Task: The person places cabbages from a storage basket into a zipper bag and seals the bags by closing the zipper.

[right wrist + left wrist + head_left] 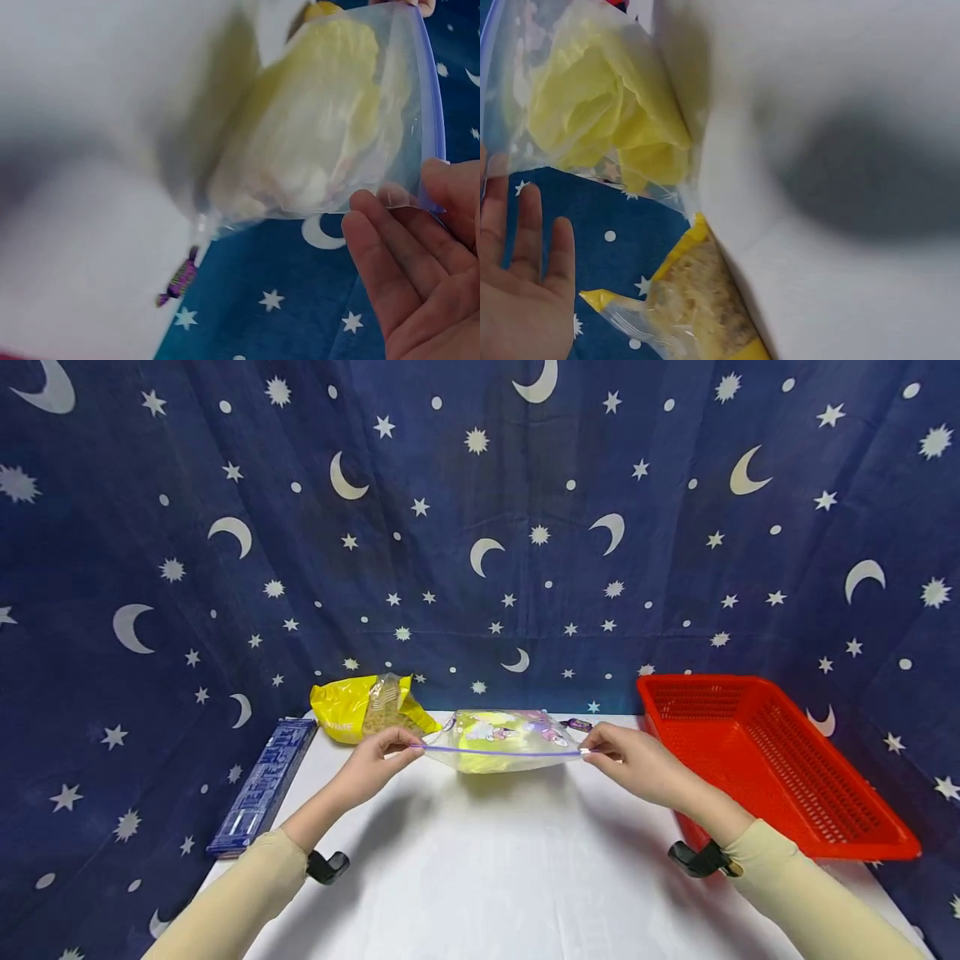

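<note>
Both hands stretch a clear zip bag (517,763) by its purple zip strip, above the table's far part. At the strip's left end my left hand (381,762) pinches the corner between thumb and fingers. My right hand (633,762) pinches the other end, where a small white slider (584,752) sits. Pictures are printed on the bag's front, and something soft and yellow (607,112) lies inside it. In the right wrist view, thumb and forefinger grip the purple zip strip (431,97) while the other fingers extend beside the bag.
A yellow snack packet (352,706) with a clear window stands behind my left hand. Flat blue packages (262,785) lie along the left edge. A red plastic basket (772,768) stands at the right. One purple wrapped candy (180,279) lies near the far edge.
</note>
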Demonstrator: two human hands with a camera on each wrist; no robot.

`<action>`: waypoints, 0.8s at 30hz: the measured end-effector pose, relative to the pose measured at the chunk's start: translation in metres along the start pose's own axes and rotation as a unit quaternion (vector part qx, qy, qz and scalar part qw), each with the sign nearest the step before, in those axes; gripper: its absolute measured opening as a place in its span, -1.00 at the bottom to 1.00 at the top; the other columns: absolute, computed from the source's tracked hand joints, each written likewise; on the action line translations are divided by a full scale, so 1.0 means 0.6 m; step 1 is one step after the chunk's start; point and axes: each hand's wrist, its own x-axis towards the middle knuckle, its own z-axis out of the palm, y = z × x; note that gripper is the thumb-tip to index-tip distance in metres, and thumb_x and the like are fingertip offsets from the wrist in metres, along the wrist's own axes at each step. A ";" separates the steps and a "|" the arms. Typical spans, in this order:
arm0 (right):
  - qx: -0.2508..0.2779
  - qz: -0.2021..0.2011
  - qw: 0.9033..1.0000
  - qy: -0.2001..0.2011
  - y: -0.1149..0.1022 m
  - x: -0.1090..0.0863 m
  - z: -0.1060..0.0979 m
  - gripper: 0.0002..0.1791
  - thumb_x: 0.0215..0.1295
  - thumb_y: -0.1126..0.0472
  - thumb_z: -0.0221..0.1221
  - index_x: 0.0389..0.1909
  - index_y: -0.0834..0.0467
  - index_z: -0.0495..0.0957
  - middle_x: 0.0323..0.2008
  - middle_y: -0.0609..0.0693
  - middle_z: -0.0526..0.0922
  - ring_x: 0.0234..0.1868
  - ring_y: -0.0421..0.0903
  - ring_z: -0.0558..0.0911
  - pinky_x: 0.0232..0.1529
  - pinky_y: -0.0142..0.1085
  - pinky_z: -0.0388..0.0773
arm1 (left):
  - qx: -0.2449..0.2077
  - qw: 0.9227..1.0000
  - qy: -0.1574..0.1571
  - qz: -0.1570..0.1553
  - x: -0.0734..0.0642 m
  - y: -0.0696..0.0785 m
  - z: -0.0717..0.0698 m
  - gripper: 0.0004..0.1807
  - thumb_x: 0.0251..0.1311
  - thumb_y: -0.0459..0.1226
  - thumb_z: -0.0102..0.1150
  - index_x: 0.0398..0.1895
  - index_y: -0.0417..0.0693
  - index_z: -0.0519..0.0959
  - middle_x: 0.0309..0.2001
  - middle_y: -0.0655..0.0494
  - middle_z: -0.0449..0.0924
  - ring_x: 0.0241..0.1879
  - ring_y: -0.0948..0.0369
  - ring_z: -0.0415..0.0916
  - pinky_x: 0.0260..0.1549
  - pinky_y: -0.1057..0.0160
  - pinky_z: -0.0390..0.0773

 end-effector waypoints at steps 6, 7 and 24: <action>-0.031 -0.007 0.999 -0.027 0.016 -0.035 0.032 -0.87 0.35 0.23 0.32 -0.22 -0.09 0.61 -0.22 -0.28 0.70 -0.14 -0.25 0.71 -0.03 -0.14 0.70 | 0.061 0.997 -0.054 0.005 -0.030 -0.017 0.007 -0.94 0.33 -0.15 0.35 -0.18 0.20 0.72 -0.11 0.32 0.70 0.06 0.19 0.57 0.11 -0.09 0.52; -0.036 -0.004 0.999 -0.029 0.018 -0.040 0.038 -0.86 0.34 0.21 0.33 -0.23 -0.12 0.61 -0.24 -0.31 0.69 -0.15 -0.27 0.70 -0.04 -0.15 0.71 | 0.071 0.996 -0.061 0.004 -0.035 -0.019 0.008 -0.94 0.32 -0.13 0.36 -0.19 0.25 0.72 -0.11 0.36 0.69 0.05 0.22 0.57 0.10 -0.07 0.52; -0.105 -0.033 0.992 -0.063 0.045 -0.093 0.114 -0.76 0.20 0.22 0.38 -0.30 -0.21 0.59 -0.25 -0.39 0.61 -0.18 -0.27 0.63 -0.11 -0.17 0.66 | 0.298 0.927 -0.135 0.182 -0.092 -0.058 0.044 -0.83 0.14 -0.26 0.43 -0.26 0.23 0.69 -0.14 0.43 0.59 -0.06 0.33 0.52 -0.05 0.21 0.61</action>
